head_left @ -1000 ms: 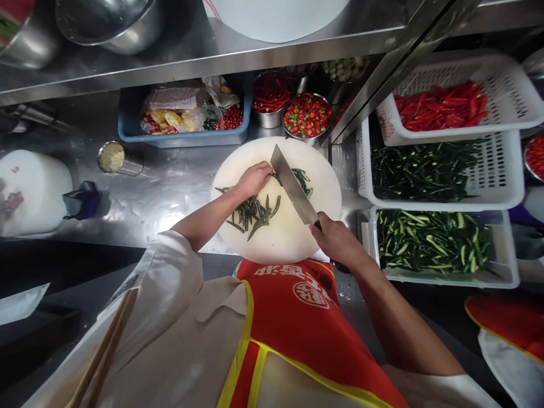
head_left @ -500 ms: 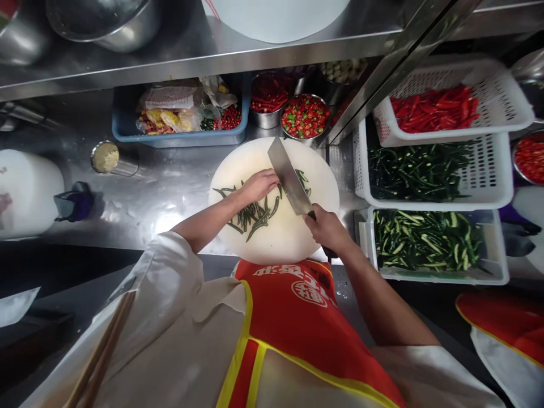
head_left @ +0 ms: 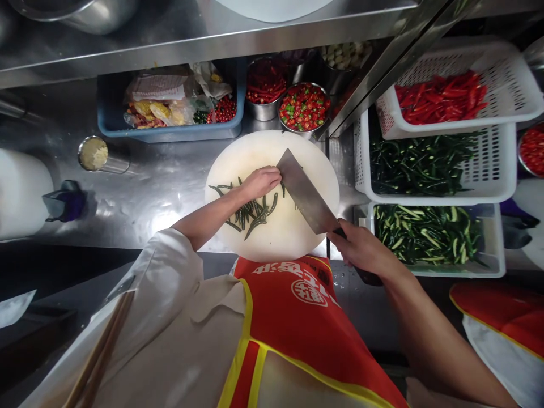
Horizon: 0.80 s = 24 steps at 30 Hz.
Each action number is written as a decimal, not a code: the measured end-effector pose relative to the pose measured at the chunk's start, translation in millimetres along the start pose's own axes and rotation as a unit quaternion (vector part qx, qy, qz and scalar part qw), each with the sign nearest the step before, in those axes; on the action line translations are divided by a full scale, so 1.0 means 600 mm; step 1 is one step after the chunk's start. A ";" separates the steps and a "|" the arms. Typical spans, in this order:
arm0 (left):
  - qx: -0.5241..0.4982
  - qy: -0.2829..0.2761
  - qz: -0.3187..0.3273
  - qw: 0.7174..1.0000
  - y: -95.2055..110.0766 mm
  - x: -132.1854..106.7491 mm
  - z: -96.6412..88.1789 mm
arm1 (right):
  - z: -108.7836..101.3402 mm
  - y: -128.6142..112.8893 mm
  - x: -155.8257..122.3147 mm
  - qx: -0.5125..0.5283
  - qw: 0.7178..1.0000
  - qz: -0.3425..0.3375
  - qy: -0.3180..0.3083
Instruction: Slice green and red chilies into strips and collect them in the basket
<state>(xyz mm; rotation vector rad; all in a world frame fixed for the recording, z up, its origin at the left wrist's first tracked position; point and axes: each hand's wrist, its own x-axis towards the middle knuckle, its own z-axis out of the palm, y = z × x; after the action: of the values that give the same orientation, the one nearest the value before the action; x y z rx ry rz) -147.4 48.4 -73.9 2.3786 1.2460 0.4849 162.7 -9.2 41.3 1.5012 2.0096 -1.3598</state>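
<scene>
My right hand (head_left: 359, 247) is wrapped round the dark handle of a cleaver (head_left: 305, 192). The broad blade slants up and left over the round white cutting board (head_left: 272, 243), its upper end close to the fingers of my left hand (head_left: 267, 181). Those fingers are curled together on a green chili (head_left: 283, 189), of which a short end pokes out towards the blade. Whole green chilies (head_left: 255, 214) lie in a loose pile below my left wrist. The blade hides most of the board's right part, where a few small green bits show.
White baskets of red chilies (head_left: 442, 99) and green chilies (head_left: 416, 164), and a tub of cut green chilies (head_left: 425, 235), stand on the right. Behind the board are a bowl of chopped chilies (head_left: 305, 107) and a blue bin (head_left: 170, 135). A steel shelf (head_left: 191, 48) overhangs them.
The cleaver and my right hand have moved right and towards me. The blade now covers the cut green pieces on the board's right. My left hand stays nearly in place.
</scene>
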 end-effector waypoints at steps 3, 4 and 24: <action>-0.021 0.004 0.005 1.000 -0.004 0.000 0.001 | 0.007 -0.013 0.020 -0.007 1.000 -0.008 0.005; -0.027 0.006 0.005 1.000 -0.006 0.000 0.002 | 0.012 -0.019 0.030 -0.004 1.000 -0.008 0.012; 0.060 -0.141 0.010 0.988 0.029 -0.060 -0.063 | 0.082 -0.002 0.016 -0.010 0.994 -0.069 0.084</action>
<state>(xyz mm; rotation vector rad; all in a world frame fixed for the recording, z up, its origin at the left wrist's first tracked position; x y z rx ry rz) -173.0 16.6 -36.9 2.4561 1.1511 0.0728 143.4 -43.6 10.0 1.5394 2.2594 -1.2987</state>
